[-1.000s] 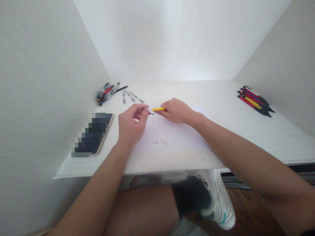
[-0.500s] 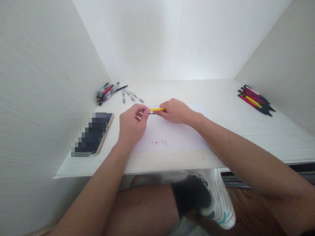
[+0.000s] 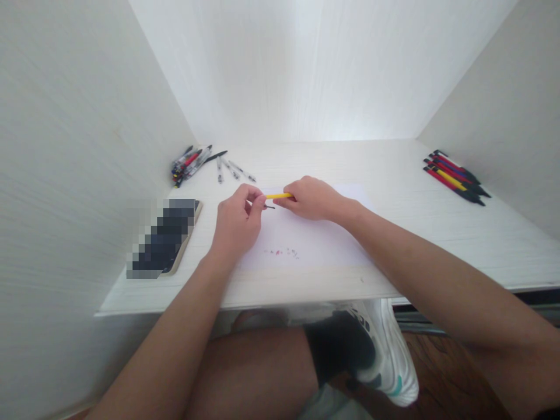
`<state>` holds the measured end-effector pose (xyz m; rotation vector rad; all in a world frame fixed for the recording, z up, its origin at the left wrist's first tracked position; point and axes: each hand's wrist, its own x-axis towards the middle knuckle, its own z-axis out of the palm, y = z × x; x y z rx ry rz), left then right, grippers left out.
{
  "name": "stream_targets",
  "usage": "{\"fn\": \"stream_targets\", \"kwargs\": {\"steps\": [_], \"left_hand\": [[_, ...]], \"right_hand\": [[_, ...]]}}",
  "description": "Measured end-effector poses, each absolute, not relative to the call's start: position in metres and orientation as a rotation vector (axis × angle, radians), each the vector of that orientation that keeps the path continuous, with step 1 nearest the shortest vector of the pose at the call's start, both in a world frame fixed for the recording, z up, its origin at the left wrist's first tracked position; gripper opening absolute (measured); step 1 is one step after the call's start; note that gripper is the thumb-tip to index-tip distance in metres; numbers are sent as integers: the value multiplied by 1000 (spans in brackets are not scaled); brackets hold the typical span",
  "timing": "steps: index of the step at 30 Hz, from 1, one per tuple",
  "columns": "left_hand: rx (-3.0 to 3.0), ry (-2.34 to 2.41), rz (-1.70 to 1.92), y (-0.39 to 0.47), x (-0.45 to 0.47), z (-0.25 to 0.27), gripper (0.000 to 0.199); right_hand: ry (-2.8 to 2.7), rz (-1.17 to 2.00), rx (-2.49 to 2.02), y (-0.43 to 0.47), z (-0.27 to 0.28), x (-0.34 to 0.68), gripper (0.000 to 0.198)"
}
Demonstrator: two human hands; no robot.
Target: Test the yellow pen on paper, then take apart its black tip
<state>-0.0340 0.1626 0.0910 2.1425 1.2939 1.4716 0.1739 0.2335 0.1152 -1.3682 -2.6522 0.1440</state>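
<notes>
A yellow pen barrel (image 3: pixel 279 196) lies level between my hands, above a white sheet of paper (image 3: pixel 315 245). My left hand (image 3: pixel 240 217) pinches its left end between thumb and fingers. Around its right end, my right hand (image 3: pixel 312 197) is closed, hiding that end. Just below the barrel, a thin dark piece (image 3: pixel 270 207) sticks out from the left hand's fingers; its kind is unclear. Small red and dark scribbles mark the lower part of the sheet.
A phone (image 3: pixel 186 245), partly pixelated, lies left. Behind it are a heap of mixed pens (image 3: pixel 190 165) and several clear pen parts (image 3: pixel 230 169). Red, yellow and blue pens (image 3: pixel 457 178) lie by the right wall. The desk's front edge (image 3: pixel 306 302) runs above my leg.
The thin dark piece at my left fingers has dropped slightly and now tilts away from the yellow barrel. My left hand has shifted a little; the right has barely moved.
</notes>
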Motion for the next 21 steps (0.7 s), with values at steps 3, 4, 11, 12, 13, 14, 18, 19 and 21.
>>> {"fn": "stream_targets", "kwargs": {"steps": [3, 4, 11, 12, 13, 14, 18, 19, 21], "left_hand": [[2145, 1289, 1481, 163, -34, 92, 15], [2136, 1294, 1483, 163, -35, 92, 15], [2080, 1376, 1409, 166, -39, 87, 20], [2071, 1389, 1385, 167, -40, 85, 21], [2071, 1395, 1352, 168, -40, 84, 22], [2075, 1398, 1313, 169, -41, 82, 23], [2113, 1400, 1184, 170, -42, 80, 24], [2119, 1397, 1175, 169, -42, 80, 22], [2134, 1378, 1180, 168, -41, 80, 15]], "right_hand": [[-2659, 148, -1359, 233, 116, 174, 56], [-2661, 152, -1357, 233, 116, 174, 55], [-2665, 127, -1414, 235, 115, 176, 55], [-2664, 109, -1426, 235, 115, 176, 55], [-2665, 90, -1440, 236, 115, 176, 54], [-2666, 73, -1454, 236, 115, 176, 53], [-2659, 73, -1472, 233, 116, 175, 49], [-2654, 86, -1469, 232, 116, 174, 48], [-2653, 100, -1460, 231, 117, 173, 47]]}}
